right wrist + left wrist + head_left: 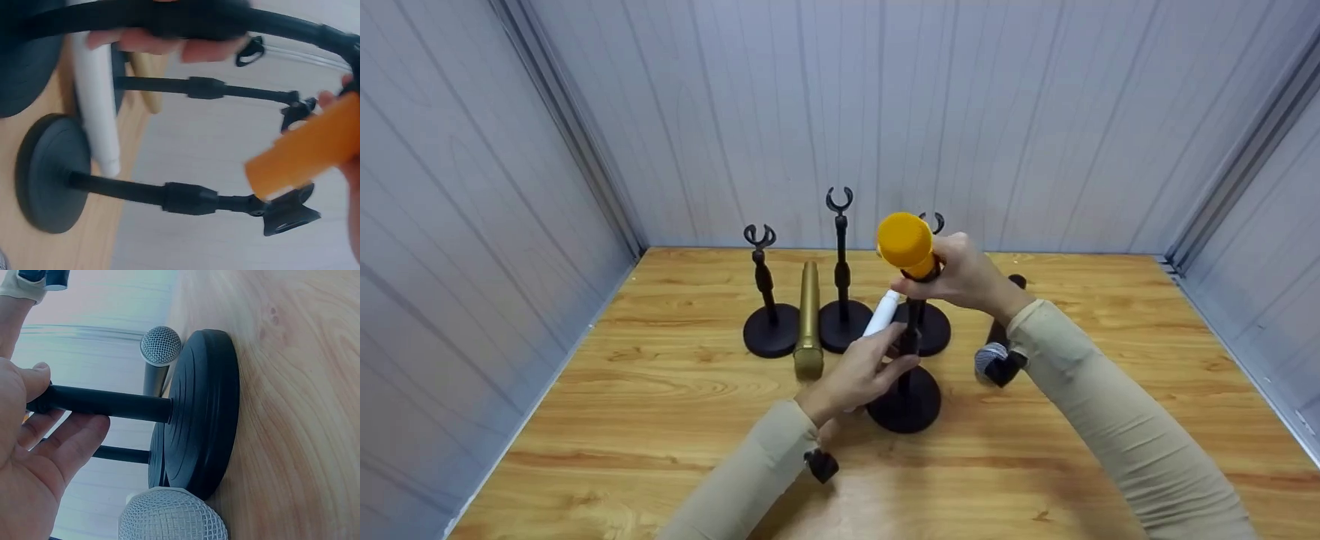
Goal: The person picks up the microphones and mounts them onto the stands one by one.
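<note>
A yellow-orange microphone sits at the top of the nearest black microphone stand, its round head toward me. My right hand grips the microphone around its body, close to the stand's clip. Lower down, my left hand holds the stand's pole, thumb on one side and fingers on the other. The left wrist view shows that pole rising from a round base on the table. In the right wrist view, the microphone's orange body extends beyond my right hand.
Behind stand three more black stands, left, middle and right, their clips bare. A gold microphone and a white microphone lie between them. A black microphone with silver grille lies right, partly behind my right wrist.
</note>
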Available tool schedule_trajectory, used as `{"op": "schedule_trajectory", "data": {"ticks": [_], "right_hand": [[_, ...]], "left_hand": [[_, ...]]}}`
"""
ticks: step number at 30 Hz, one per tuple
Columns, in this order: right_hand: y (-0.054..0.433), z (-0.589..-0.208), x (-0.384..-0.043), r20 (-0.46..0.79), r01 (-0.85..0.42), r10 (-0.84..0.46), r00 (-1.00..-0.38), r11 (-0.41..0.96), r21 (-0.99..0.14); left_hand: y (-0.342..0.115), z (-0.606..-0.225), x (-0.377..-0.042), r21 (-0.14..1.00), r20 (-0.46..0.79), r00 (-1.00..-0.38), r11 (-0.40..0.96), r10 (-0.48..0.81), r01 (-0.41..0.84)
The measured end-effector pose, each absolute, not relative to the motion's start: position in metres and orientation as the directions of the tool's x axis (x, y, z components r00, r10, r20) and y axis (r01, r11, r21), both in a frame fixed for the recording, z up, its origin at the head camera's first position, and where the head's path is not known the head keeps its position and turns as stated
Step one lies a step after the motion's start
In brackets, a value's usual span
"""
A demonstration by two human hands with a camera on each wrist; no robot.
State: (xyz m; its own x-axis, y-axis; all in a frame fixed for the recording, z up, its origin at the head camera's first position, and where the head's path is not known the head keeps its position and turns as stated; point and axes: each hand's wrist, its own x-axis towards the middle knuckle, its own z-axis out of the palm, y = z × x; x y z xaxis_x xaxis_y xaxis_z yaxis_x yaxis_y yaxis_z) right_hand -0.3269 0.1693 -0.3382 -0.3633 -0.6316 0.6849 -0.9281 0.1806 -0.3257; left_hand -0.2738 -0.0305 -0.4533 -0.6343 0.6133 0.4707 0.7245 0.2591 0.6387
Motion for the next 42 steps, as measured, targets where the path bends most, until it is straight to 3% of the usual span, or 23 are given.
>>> {"op": "schedule_trajectory", "data": {"ticks": [4,8,32,42], "right_hand": [[0.171,-0.332,-0.325,0.543,-0.809,-0.718,-0.436,0.048,-0.586],[0.173,-0.325,-0.321,0.418,-0.698,-0.771,-0.481,0.049,-0.714],[0.169,-0.320,-0.311,0.432,-0.681,-0.688,-0.584,0.126,-0.721],[0.183,-0.315,-0.300,0.431,-0.740,-0.682,-0.590,0.244,-0.627]], "left_hand": [[-0.030,-0.455,-0.272,0.646,0.464,-0.639,0.259,0.614,0.718],[-0.030,-0.455,-0.271,0.657,0.460,-0.649,0.260,0.606,0.708],[-0.035,-0.452,-0.282,0.664,0.431,-0.658,0.277,0.618,0.695],[-0.034,-0.448,-0.282,0.696,0.410,-0.656,0.248,0.634,0.674]]}}
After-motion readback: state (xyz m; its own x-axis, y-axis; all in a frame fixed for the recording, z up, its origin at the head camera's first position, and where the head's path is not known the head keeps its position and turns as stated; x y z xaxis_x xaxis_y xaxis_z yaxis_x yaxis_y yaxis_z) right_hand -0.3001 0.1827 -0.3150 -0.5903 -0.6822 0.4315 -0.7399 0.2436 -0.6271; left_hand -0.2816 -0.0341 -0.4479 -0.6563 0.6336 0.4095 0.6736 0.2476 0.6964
